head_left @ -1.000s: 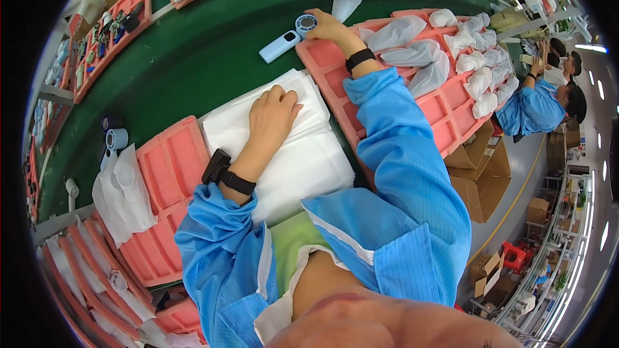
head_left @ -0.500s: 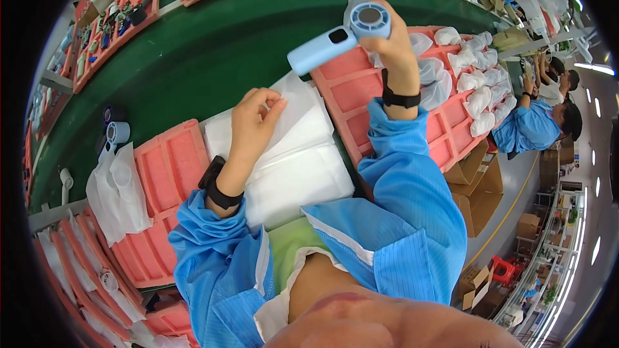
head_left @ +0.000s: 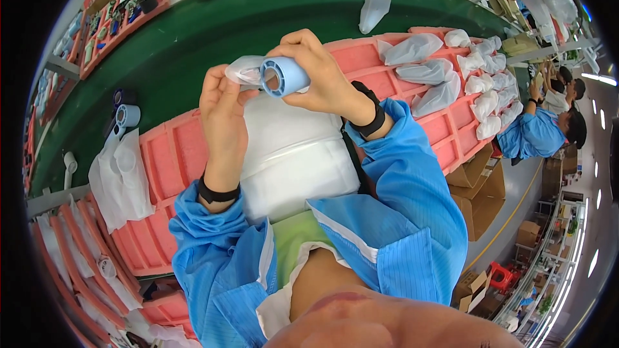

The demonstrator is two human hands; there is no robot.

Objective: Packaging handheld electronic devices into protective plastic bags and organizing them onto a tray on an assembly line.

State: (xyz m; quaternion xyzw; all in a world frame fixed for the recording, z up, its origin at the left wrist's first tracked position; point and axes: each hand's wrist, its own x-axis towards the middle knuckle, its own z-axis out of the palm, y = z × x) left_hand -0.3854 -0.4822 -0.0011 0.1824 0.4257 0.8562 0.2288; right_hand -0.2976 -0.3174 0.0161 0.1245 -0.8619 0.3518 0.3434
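A light-blue handheld fan (head_left: 288, 77) is in my right hand (head_left: 319, 80), its round head pointing toward me. My left hand (head_left: 222, 113) pinches a translucent plastic bag (head_left: 245, 69) at the fan's left. The bag meets the fan beside its head; the handle is hard to see, and I cannot tell how far it sits inside. Below both hands lies a stack of white translucent bags (head_left: 300, 174), in front of my chest.
A pink divided tray (head_left: 171, 148) stands at left, with a white bag (head_left: 119, 180) over its edge. At right, another pink tray (head_left: 358, 58) bears several bagged items (head_left: 438, 90). One bagged item (head_left: 375, 10) lies on the green belt (head_left: 277, 6). Co-workers (head_left: 538, 129) sit at far right.
My right hand has brought the fan down and left, turning its head toward me. The left hand has risen from the bag stack with a bag, and the two hands now meet.
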